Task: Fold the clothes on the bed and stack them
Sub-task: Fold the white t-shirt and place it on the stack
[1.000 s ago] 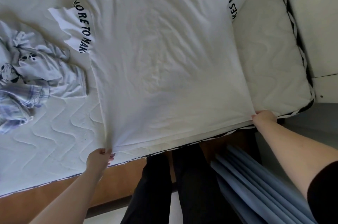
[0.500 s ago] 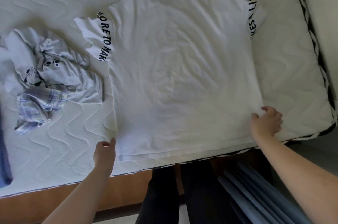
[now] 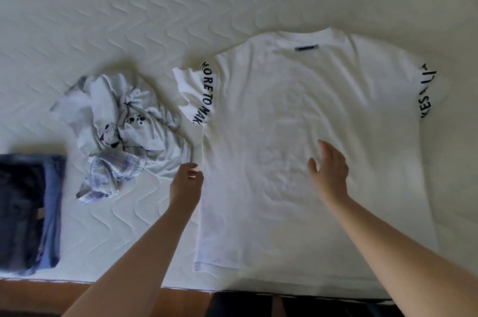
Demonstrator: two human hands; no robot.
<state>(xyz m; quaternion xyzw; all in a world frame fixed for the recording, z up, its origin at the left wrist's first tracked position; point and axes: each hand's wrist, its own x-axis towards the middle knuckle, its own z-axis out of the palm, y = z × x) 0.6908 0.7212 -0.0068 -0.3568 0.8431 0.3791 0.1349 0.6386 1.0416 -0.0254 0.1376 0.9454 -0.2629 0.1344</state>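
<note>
Neither grip holds anything. The right hand (image 3: 329,170) is spread flat, fingers straight, over the middle of the T-shirt (image 3: 297,114); whether it touches the cloth I cannot tell. The left hand (image 3: 186,182) has its fingers loosely curled at the shirt's left edge, beside the cloth, pinching nothing that shows.

The bed (image 3: 155,6), a quilted white mattress, carries everything. The white T-shirt lies spread flat, collar away from the person, black lettering on both sleeves. Left of it, just beside its sleeve, sits a crumpled pale garment (image 3: 121,132) with a cartoon print. At the far left edge lies a folded dark blue stack (image 3: 25,210).
</note>
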